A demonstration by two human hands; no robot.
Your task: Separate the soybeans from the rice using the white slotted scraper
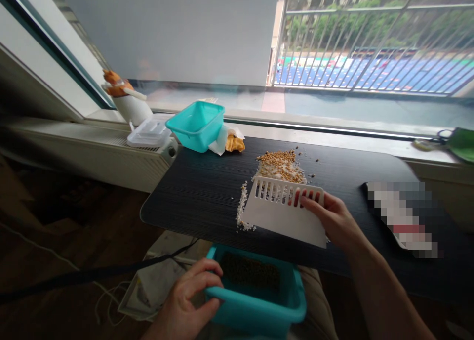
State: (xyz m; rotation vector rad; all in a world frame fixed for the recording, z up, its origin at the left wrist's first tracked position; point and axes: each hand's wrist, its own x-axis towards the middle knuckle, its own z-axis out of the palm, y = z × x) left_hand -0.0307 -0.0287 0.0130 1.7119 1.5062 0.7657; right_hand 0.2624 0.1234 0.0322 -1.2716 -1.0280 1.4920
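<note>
Right grip (338,219) pinching slotted plate (281,219), thumb (314,206) in front

Right hand (338,220): fingers partly hidden behind the white slotted scraper (285,220)
Grain pile (277,163): near part covered by the scraper
Lower teal bin (255,308): base cut off below; dark contents (252,273) too dim to identify
Flat object (400,216): pixelated, unreadable
Green item (462,143): cropped at right

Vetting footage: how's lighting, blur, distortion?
Head view: daylight from the window, outdoor background pale, soft; head view: floor at lower left dim; head view: window frame at left slants, likely lens distortion; head view: slotted white scraper clear, contents of lower teal bin murky; head view: item at right pixelated.
</note>
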